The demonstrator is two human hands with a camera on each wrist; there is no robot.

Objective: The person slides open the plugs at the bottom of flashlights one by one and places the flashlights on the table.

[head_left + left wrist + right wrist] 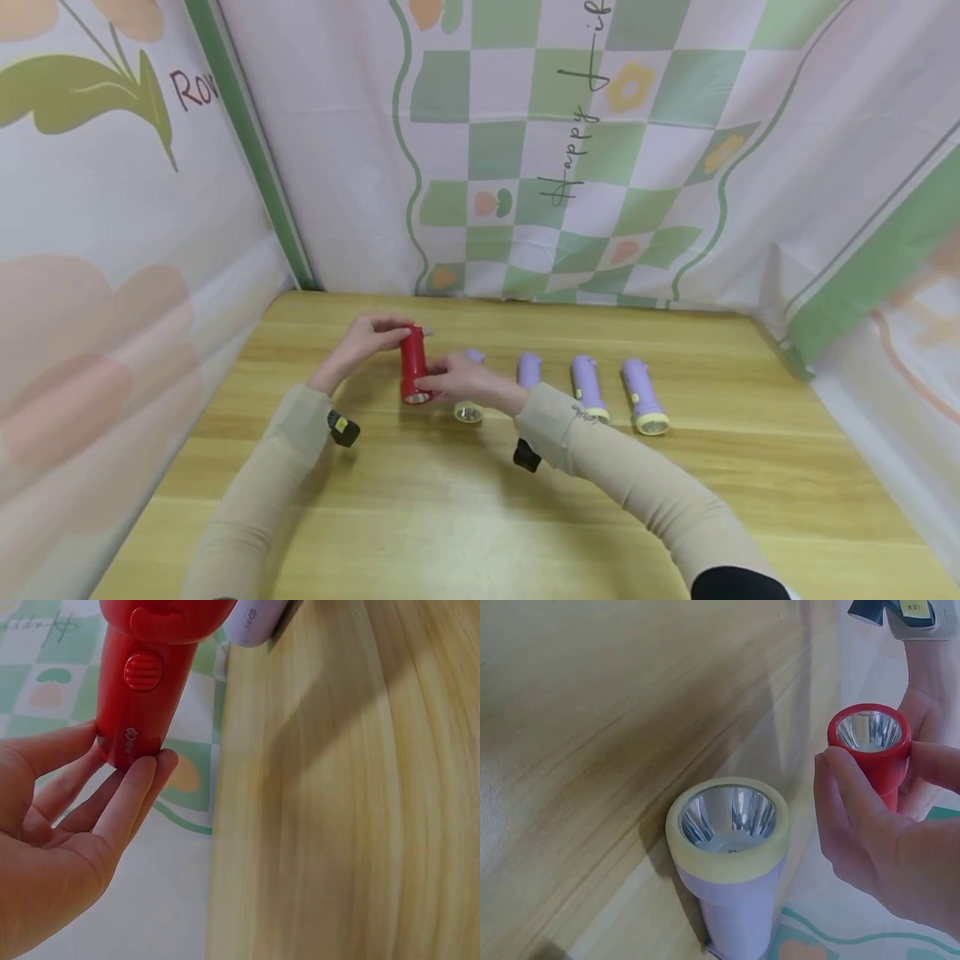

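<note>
Pinching the red flashlight (413, 363), left hand (367, 337) at its tail (120, 739), right hand (467, 380) at its head (880, 766), beside the purple flashlights (587, 382), you should steady it without touching the lens (868, 732).

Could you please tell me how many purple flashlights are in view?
4, in a row on the table: leftmost flashlight partly behind the right hand, second flashlight partly behind the wrist, third flashlight next, fourth flashlight rightmost. More could be hidden.

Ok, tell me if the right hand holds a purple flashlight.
No, the right wrist view shows the right hand gripping the red flashlight.
</note>
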